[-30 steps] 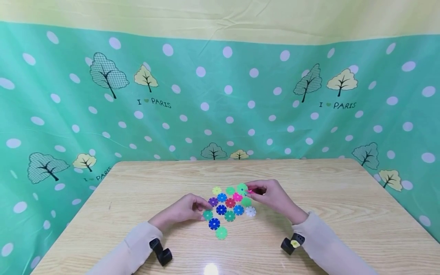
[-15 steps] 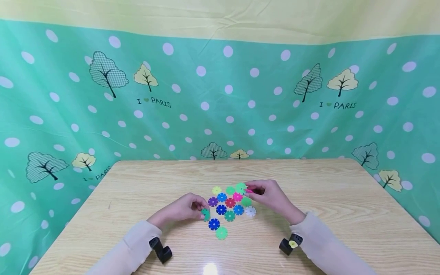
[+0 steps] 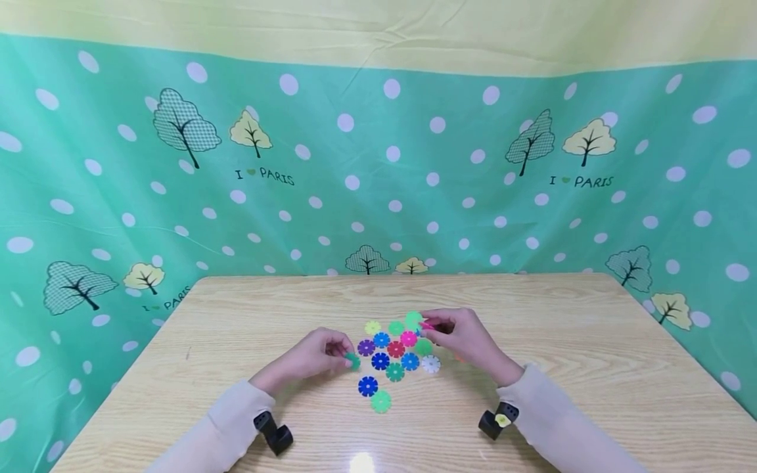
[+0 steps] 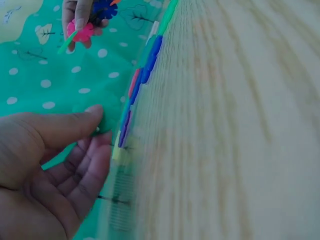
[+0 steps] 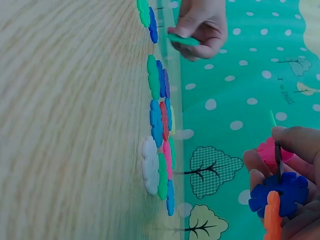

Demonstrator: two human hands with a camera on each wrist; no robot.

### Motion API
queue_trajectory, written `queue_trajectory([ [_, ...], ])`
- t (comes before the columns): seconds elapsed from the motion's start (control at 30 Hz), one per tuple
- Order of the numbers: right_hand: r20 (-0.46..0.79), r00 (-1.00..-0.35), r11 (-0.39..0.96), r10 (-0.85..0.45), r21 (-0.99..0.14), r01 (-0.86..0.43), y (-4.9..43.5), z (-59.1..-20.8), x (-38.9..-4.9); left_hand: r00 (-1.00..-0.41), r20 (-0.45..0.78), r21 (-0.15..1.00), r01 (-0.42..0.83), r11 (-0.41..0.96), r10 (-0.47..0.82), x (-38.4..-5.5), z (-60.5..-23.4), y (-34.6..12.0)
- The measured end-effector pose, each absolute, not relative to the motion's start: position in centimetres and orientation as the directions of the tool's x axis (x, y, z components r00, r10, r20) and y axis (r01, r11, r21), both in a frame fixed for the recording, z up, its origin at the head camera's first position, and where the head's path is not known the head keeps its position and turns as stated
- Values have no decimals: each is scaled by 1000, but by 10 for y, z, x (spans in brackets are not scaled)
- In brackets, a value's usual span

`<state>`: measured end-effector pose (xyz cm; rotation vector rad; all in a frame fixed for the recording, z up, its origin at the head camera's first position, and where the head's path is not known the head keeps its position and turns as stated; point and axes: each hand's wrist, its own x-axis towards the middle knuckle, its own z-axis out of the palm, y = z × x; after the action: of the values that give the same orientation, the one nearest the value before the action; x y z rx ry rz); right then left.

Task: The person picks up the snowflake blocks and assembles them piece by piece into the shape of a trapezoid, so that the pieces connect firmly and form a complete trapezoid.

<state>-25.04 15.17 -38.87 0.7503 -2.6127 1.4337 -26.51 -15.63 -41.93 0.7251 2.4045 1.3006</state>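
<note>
Thumb and fingertips of my left hand pinch a green snowflake disc, raised above the table; the right wrist view shows the disc nearly edge-on. Farther right, my right hand holds several snowflake discs slotted together. Among them are a light green disc, a pink disc, a black disc, a blue disc and an orange disc. The fingers hide part of this joined piece. The two hands are apart, on either side of the loose discs.
Loose snowflake discs lie flat on the wooden table between the hands, including a red disc, a purple disc and a white disc. Nearer the front are a dark blue disc and a light green disc.
My left hand has picked the green disc up off the table and moved slightly up and left with it. The right hand barely moves; its joined discs have turned a little.
</note>
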Motion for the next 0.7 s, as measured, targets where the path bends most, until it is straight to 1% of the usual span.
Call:
queue_trajectory([
  [0.17,293,-877,451,-382,-769,-453,150,-391,-251,-853,39,856,297,423,521,-262,-410,-146],
  [0.4,300,-875,460,-380,-759,-460,147,-392,-250,-884,177,872,345,348,432,-260,-403,-115],
  [0.53,302,-875,469,-378,-753,-462,146,-391,-250,-888,270,867,392,307,372,-259,-401,-100],
  [0.7,298,-874,469,-383,-753,-462,145,-389,-251,-889,319,873,411,264,329,-257,-400,-88],
])
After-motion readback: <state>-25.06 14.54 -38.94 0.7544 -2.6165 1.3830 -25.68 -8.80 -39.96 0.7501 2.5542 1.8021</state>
